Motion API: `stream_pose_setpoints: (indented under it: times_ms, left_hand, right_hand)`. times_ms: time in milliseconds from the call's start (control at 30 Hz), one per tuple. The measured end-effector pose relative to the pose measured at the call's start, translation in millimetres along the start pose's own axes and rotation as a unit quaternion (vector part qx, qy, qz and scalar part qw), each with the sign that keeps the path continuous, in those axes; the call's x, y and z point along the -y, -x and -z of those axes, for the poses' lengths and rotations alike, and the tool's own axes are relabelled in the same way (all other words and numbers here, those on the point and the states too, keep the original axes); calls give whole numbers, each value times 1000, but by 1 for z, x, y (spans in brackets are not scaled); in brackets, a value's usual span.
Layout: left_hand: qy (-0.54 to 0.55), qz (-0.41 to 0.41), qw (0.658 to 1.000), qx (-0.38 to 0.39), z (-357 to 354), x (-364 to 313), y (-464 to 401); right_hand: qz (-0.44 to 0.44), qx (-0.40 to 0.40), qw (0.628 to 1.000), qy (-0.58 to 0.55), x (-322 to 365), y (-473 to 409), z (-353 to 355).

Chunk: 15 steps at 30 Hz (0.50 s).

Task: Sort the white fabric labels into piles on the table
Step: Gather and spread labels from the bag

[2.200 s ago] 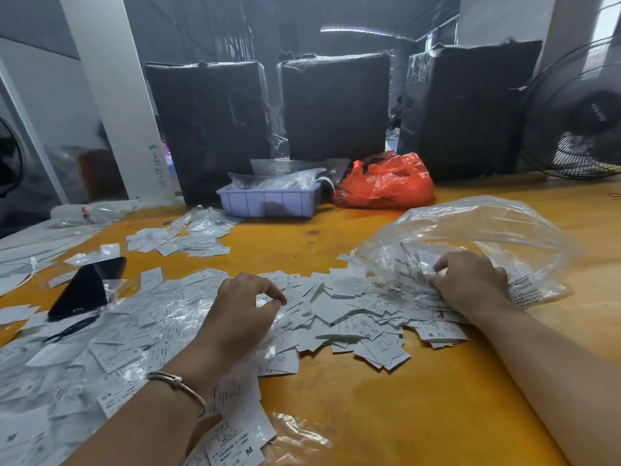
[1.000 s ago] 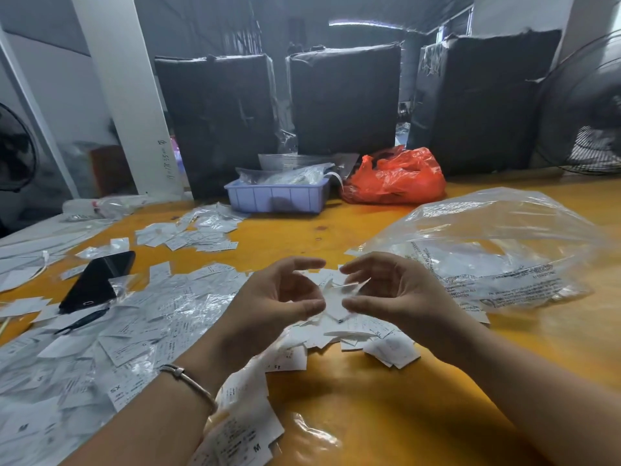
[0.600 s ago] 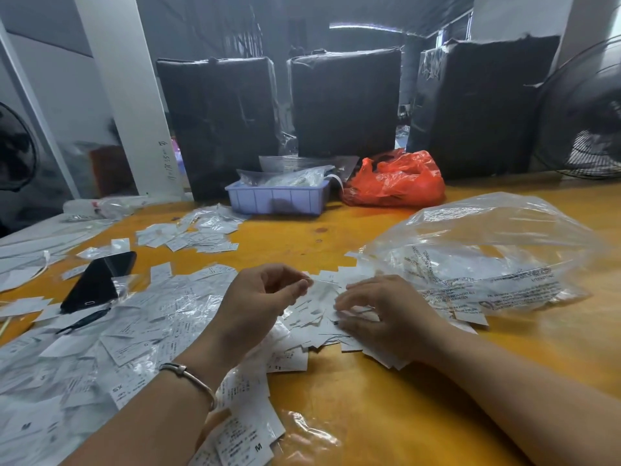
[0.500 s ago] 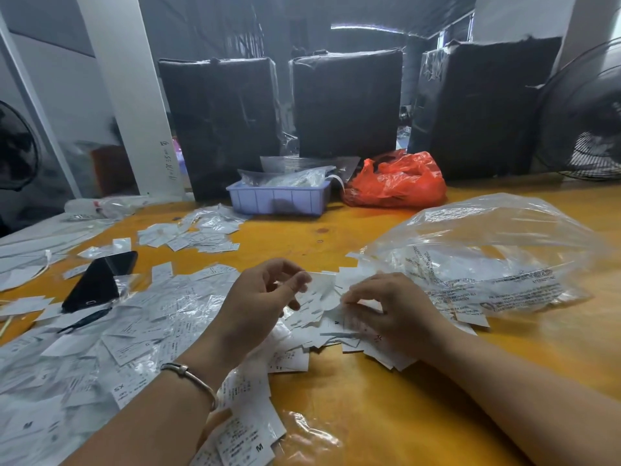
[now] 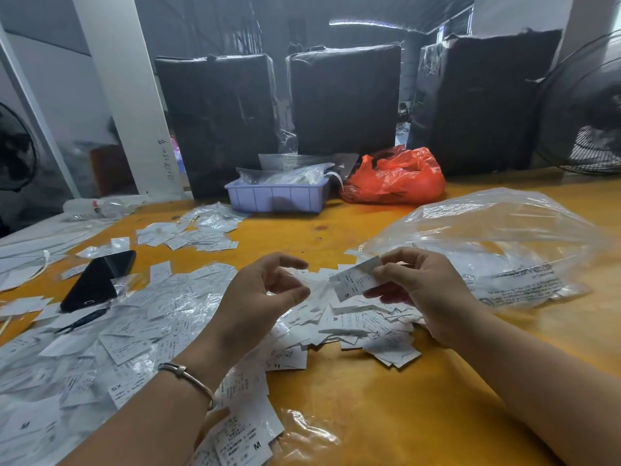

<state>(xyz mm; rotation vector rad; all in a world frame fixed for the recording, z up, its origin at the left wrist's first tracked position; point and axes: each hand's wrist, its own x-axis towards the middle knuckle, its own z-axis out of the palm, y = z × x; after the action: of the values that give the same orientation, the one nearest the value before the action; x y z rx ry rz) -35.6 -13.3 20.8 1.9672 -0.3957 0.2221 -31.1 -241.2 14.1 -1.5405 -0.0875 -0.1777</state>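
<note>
My right hand pinches one white fabric label marked S between thumb and fingers, lifted above the loose heap of labels at the table's middle. My left hand hovers just left of that label, fingers curled and apart, holding nothing. A wide spread of labels, some in clear sleeves, covers the table's left side. A small stack marked M lies near the front edge under my left forearm. Another small pile sits further back.
A big clear plastic bag lies right of the heap. A black phone and a dark pen rest on the left. At the back stand a lilac tray, an orange bag, black wrapped bales and a fan.
Both hands were down on the heap half a second ago. They have risen, and my right hand has picked one label up out of the heap.
</note>
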Motion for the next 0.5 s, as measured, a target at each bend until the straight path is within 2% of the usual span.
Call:
stream_pose_setpoints:
  times_ms: [100, 267, 367, 500]
  left_hand:
    - [21, 4, 1000, 5, 0, -2, 0]
    - [79, 2, 995, 55, 0, -8, 3]
    - [80, 1, 992, 98, -1, -12, 5]
    - [77, -2, 988, 136, -2, -15, 6]
  right_hand:
    - [27, 7, 1000, 2, -1, 1, 1]
    - [160, -8, 974, 162, 0, 6, -2]
    - [144, 61, 963, 221, 6, 11, -8]
    - [117, 179, 951, 223, 15, 22, -16]
